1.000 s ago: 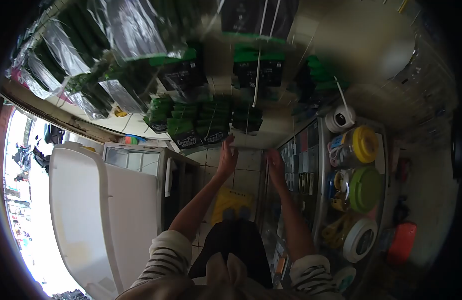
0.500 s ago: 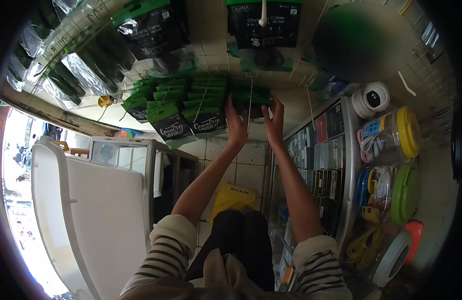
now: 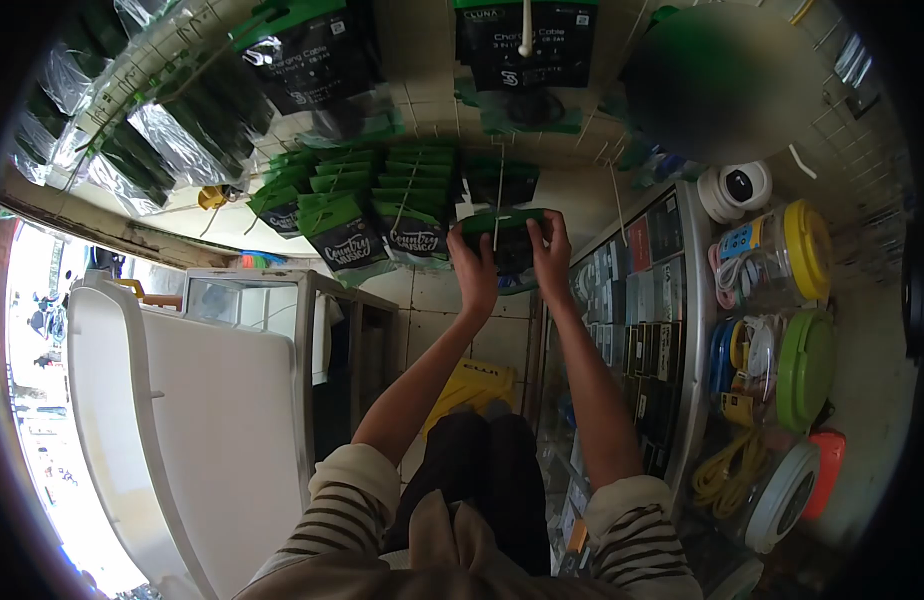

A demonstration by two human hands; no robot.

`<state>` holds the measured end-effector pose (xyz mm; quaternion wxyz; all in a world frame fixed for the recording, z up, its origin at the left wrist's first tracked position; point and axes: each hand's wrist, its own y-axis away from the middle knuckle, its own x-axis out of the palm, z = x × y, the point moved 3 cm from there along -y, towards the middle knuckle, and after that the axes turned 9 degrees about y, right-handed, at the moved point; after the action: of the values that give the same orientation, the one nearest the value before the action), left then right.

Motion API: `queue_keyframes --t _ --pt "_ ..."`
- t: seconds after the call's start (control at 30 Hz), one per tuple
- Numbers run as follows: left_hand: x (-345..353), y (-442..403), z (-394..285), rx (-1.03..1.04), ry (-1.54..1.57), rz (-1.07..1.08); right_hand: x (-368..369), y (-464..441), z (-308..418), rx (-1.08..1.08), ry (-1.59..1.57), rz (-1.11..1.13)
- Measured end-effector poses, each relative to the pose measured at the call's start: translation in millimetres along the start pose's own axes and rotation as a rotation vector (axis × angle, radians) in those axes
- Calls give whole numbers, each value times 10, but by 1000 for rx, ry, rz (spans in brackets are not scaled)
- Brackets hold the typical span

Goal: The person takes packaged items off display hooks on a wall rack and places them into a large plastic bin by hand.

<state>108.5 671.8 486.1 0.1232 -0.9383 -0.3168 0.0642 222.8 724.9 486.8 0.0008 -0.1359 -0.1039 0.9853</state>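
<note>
Between my two hands is a black-and-green packet (image 3: 515, 240), held by its sides in front of a wire display hook (image 3: 500, 190). My left hand (image 3: 474, 268) grips its left edge, and my right hand (image 3: 550, 258) has the right edge and top corner. Whether the packet hangs free of the hook, I cannot tell. Behind it, another green-topped packet (image 3: 517, 183) stays on the wall. Just left of my left hand hang two rows of "Country Music" packets (image 3: 414, 228), (image 3: 342, 240) with green tops.
Charging cable packets (image 3: 527, 50) hang overhead. A glass display case (image 3: 697, 300) on the right carries plastic jars with a yellow lid (image 3: 810, 250) and a green lid (image 3: 805, 370), and a white camera (image 3: 737, 190). At left stands a white plastic chair (image 3: 217, 420); a yellow bag (image 3: 472, 385) lies on the floor.
Both hands have come down and toward me with a packet between them, away from the one left on the wall. The view has shifted slightly.
</note>
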Motion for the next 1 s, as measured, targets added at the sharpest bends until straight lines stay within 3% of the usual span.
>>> queue_keyframes --t 0.23,0.4,0.5,0.6,0.7,0.8,1.0 --pt "-194 277 -294 -78 51 -9 -129 364 273 72 -12 14" --pt "-489 525 -823 -124 -9 -12 -277 706 710 105 6 40" --pt "-697 556 -1289 -190 118 7 -392 863 1185 108 -33 31" --pt "-952 477 -1935 -140 225 -29 -482 948 1798 92 -67 124" --pt "-1260 315 -2502 -132 347 -62 -528 1003 2514 -85 -79 203" --pt "-1614 145 -3055 -81 376 -148 -433 1120 2894 -73 -100 430" --pt "-2385 78 -3512 -27 460 -371 127 1255 3455 -129 -159 681"
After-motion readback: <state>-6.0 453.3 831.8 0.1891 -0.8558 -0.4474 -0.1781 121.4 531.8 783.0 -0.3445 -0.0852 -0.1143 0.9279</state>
